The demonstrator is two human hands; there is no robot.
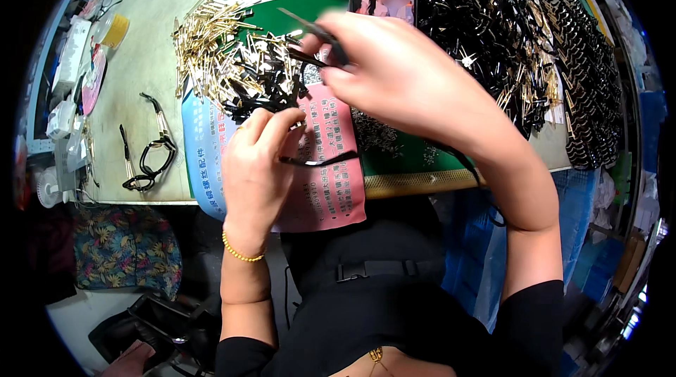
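Left grip (pixel 257 155): pinching black eyewear part (pixel 320 162) | right grip (pixel 384 70): closed around dark tool (pixel 336 47)

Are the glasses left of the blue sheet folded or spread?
Spread: both arms of the glasses stretch out, apart from each other, rather than lying folded in.

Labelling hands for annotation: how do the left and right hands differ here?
The right hand grips a dark pointed tool; the left hand shows no tool.
The left has a yellow beaded bracelet at its wrist; the right has none.
The right is farther from the body than the left.
Both are ungloved, fingers bent.
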